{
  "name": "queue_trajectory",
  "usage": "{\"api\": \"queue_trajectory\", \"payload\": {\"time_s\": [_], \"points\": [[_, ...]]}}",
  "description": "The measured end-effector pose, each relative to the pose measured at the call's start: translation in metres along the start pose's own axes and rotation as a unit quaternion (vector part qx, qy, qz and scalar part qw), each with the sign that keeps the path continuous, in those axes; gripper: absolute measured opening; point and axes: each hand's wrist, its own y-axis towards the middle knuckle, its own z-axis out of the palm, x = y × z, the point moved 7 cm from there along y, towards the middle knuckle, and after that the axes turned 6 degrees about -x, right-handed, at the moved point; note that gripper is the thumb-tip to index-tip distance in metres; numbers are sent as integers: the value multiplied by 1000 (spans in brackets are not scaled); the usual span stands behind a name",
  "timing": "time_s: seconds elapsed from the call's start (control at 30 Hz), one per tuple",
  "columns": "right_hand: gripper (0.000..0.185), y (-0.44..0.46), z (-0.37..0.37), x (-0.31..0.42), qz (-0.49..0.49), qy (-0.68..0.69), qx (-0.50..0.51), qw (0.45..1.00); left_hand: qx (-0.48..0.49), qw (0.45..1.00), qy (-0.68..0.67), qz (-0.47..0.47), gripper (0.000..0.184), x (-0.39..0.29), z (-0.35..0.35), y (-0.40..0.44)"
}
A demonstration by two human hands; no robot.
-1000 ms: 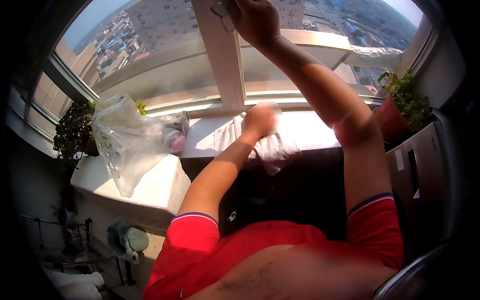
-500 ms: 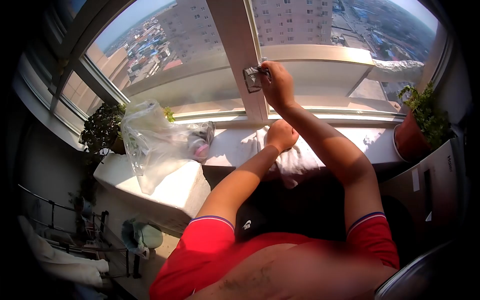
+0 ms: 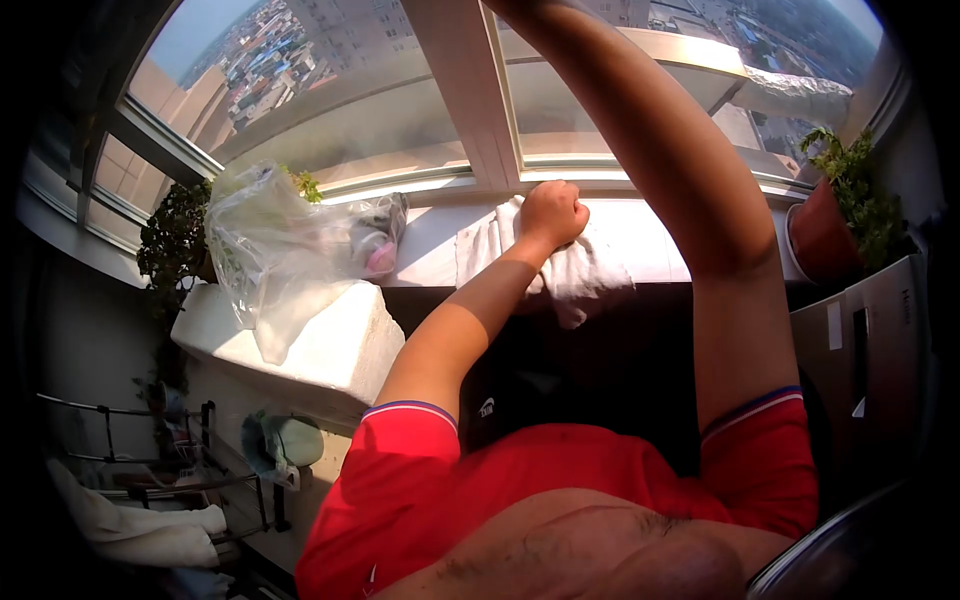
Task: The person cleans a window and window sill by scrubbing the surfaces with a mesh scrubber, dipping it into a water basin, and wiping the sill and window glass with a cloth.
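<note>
My left hand [image 3: 553, 214] is closed in a fist and rests on a pale, stained cloth [image 3: 590, 272]. Whether the fingers hold a fold of it is hidden. The cloth lies over the white windowsill [image 3: 660, 243], and part of it hangs down over the front edge. My right forearm [image 3: 650, 130] stretches up across the window pane. Only the wrist shows at the top edge of the view, so the hand and anything in it are out of sight. Between the panes stands the window frame post [image 3: 465, 95].
On the left, a clear plastic bag [image 3: 270, 240] with things inside lies over a white foam block [image 3: 290, 345], beside a leafy plant [image 3: 172, 235]. A potted plant [image 3: 830, 235] stands at the sill's right end, above a grey Haier appliance [image 3: 865, 340]. A metal rack [image 3: 150, 490] is low left.
My right hand has moved up from the frame post and out of view, with the crumpled silvery thing it had there. My left fist stays on the cloth. The view has tilted slightly down.
</note>
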Motion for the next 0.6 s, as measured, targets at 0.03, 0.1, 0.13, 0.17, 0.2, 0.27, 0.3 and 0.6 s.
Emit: {"api": "queue_trajectory", "payload": {"time_s": [0.03, 0.1, 0.13, 0.17, 0.2, 0.27, 0.3, 0.6], "points": [[15, -12, -1, -4, 15, -14, 5, 1000, 1, 1000, 2, -2, 13, 0, 0, 1], [14, -69, -6, -13, 45, -5, 60, 997, 4, 1000, 7, -7, 17, 2, 3, 0], [14, -94, -7, -22, 56, -2, 85, 995, 24, 999, 14, -23, 19, 3, 5, -1], [9, -104, -1, -28, -21, -52, 87, 995, 43, 998, 21, -36, 21, 3, 6, 0], [9, -130, -13, -31, -5, -36, 57, 998, 63, 997, 28, -48, 24, 1, 3, 3], [14, -181, -22, -45, 71, -21, 127, 989, 146, 982, 32, -119, 36, -2, -3, 5], [17, -204, -25, -51, 90, -60, 162, 981, 123, 983, 9, -138, 32, -1, -4, 1], [17, -312, -34, -82, 160, -74, 286, 942, 17, 991, -133, -20, 26, 33, 30, -23]]}}
